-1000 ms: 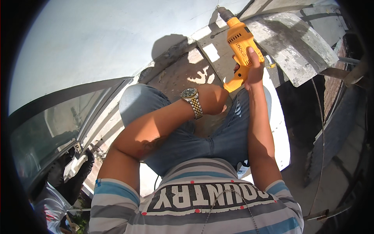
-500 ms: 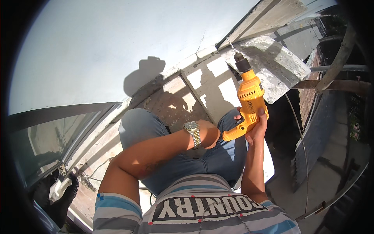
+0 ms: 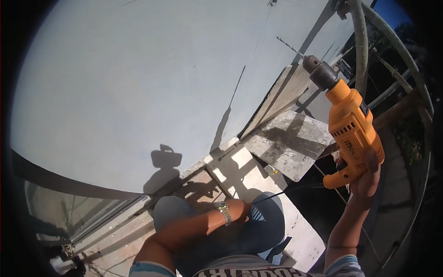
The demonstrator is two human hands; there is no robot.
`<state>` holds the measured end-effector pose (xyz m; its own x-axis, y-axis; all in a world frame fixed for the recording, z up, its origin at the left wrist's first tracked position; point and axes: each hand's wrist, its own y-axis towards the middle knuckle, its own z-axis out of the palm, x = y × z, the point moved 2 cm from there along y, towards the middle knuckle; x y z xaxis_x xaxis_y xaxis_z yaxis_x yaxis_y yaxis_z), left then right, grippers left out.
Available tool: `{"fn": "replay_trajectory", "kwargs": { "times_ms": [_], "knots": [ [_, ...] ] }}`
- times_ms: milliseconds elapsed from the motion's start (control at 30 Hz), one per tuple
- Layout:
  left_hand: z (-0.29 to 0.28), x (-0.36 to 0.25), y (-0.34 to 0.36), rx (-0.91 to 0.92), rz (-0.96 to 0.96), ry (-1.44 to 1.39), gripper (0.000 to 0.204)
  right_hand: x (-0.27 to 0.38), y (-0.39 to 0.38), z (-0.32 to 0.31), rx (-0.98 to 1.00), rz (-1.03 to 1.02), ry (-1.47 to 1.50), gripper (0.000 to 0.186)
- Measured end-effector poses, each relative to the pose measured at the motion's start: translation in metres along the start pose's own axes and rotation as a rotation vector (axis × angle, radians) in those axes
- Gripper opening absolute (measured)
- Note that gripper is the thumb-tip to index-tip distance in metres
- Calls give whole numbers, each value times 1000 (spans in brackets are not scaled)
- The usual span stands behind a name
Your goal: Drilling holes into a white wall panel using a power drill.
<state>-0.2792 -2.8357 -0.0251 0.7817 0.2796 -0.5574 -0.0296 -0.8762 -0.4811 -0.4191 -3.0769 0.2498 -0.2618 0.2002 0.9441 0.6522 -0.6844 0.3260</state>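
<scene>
My right hand point(image 3: 367, 177) grips the handle of a yellow drill point(image 3: 350, 129), raised at the right with its black chuck point(image 3: 320, 71) and long bit point(image 3: 288, 45) pointing up and left over the pale wall point(image 3: 115, 87); the bit's contact with it cannot be told. My left hand point(image 3: 237, 211), with a wristwatch point(image 3: 224, 213) on the wrist, is closed on the black cord point(image 3: 290, 190) that runs to the drill, low by my knees.
A stained grey slab point(image 3: 284, 143) lies below the drill. Curved metal bars point(image 3: 360, 51) line the right side, with dark gaps beside them. A glass pane point(image 3: 60, 207) in a dark frame is at lower left. My jeans-clad knees point(image 3: 170, 210) rest near the wall's foot.
The drill has risen and moved right in my right hand, bit upward along the wall. My view has tilted up to show more wall. My left hand stays low by my knees.
</scene>
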Motion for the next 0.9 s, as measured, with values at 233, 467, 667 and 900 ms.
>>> {"fn": "replay_trajectory", "kwargs": {
  "times_ms": [233,467,667,900],
  "knots": [
    [-11,2,1,-6,-2,51,45,39,27,20,-51,-73,-106,71],
    [-11,8,5,-3,12,42,46,47,50,30,-51,-82,-90,67],
    [-20,2,-2,9,-9,25,45,48,48,32,-66,-65,-110,64],
    [-22,3,-3,9,33,-3,41,68,59,52,8,-136,-200,58]
  ]
}}
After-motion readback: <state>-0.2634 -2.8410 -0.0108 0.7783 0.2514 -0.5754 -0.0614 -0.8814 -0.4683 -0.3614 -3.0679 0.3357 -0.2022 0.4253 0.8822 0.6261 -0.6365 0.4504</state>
